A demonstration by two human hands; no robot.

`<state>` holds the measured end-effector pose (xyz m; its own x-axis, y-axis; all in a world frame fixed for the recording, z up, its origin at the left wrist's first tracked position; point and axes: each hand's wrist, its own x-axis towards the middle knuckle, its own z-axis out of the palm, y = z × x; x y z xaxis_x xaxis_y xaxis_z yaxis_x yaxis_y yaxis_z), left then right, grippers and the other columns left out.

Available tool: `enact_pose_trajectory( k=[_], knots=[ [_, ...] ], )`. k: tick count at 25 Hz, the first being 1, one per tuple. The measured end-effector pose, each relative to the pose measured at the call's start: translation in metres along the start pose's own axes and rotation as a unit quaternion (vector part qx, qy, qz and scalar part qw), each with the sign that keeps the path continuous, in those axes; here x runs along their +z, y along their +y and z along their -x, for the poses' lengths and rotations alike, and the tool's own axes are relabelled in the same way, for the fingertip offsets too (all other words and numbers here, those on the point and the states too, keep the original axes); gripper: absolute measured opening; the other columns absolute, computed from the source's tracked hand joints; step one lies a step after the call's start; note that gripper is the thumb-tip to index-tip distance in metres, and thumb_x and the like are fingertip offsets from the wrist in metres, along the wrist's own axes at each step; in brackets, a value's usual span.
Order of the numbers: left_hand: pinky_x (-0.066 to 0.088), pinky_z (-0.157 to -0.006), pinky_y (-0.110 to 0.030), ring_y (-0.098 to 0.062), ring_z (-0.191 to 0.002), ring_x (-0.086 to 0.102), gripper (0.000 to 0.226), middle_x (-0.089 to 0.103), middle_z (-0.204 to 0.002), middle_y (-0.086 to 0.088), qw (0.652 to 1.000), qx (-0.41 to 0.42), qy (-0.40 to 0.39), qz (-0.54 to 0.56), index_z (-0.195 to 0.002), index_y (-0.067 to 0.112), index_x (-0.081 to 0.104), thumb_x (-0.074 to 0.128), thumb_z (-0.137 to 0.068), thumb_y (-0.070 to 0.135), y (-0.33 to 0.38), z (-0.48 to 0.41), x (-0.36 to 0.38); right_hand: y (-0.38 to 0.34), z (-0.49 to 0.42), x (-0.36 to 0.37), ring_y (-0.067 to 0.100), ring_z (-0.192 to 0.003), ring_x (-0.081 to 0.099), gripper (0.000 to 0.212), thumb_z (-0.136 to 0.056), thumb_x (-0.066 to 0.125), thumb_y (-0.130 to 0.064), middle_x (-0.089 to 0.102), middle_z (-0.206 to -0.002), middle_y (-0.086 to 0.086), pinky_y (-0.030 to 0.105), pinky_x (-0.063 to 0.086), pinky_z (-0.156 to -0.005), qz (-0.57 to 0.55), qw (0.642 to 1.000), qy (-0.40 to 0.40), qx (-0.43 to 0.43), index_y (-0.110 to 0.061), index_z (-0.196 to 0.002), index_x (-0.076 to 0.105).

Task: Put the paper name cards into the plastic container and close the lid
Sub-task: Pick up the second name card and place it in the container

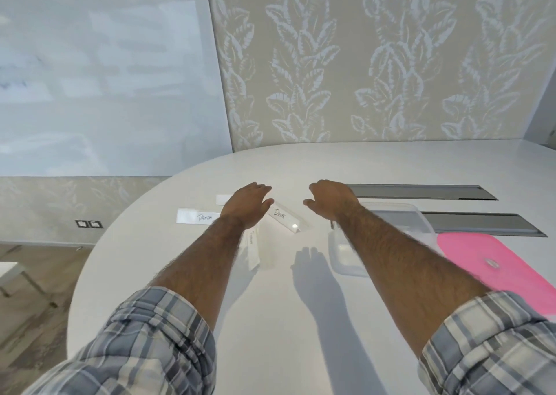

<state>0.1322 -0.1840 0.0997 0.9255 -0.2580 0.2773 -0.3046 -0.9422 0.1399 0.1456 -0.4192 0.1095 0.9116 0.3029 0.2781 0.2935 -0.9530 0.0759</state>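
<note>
Several white folded paper name cards lie on the white table. One reads "BEAR" (pixel 285 218) and sits between my hands. One reads "PANDA" (pixel 197 216) at the left. Another card (pixel 223 199) shows behind my left hand, and one (pixel 253 250) lies partly under my left forearm. My left hand (pixel 248 206) hovers with its fingers apart just left of the BEAR card. My right hand (pixel 331 202) hovers with fingers loosely curled and holds nothing. The clear plastic container (pixel 346 256) stands open under my right forearm. Its pink lid (pixel 487 262) lies flat to the right.
Two long grey cable slots (pixel 421 191) (pixel 481 224) are set into the table (pixel 285 319) beyond the container. The table's rounded edge curves at the left, with floor below. A patterned wall stands behind the table.
</note>
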Motion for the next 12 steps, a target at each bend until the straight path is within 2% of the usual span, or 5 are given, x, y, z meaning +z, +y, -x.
enact_pose_trajectory(
  k=[3,9,12],
  knots=[
    [0.023,-0.117,-0.033,-0.018,-0.149,0.026,0.048,0.04,-0.157,0.0,1.0,0.015,-0.018,-0.008,-0.152,0.02,0.04,0.038,-0.106,0.035,-0.034,0.011,-0.004,-0.042,0.001,0.003,0.029,-0.108,0.061,0.043,-0.094,0.045,-0.048,0.064,-0.115,0.008,0.038,0.048,-0.085,-0.01,1.0,-0.016,0.024,-0.012,-0.112,0.06],
    [0.025,-0.117,-0.035,-0.019,-0.149,0.027,0.049,0.036,-0.159,0.0,0.996,0.073,-0.045,-0.001,-0.155,0.022,0.035,0.039,-0.106,0.026,-0.07,0.013,0.004,-0.113,0.005,0.021,0.028,-0.101,0.064,0.045,-0.092,0.05,-0.052,0.066,-0.111,0.006,0.033,0.043,-0.073,-0.02,0.996,-0.039,0.077,-0.014,-0.111,0.063],
    [0.027,-0.117,-0.037,-0.02,-0.148,0.028,0.052,0.032,-0.161,0.0,0.992,0.096,-0.077,-0.005,-0.156,0.023,0.032,0.042,-0.104,0.023,-0.093,0.014,0.016,-0.151,0.003,0.036,0.026,-0.1,0.065,0.047,-0.092,0.051,-0.053,0.068,-0.11,0.005,0.034,0.048,-0.076,-0.021,0.992,-0.07,0.108,-0.013,-0.113,0.063]
  ],
)
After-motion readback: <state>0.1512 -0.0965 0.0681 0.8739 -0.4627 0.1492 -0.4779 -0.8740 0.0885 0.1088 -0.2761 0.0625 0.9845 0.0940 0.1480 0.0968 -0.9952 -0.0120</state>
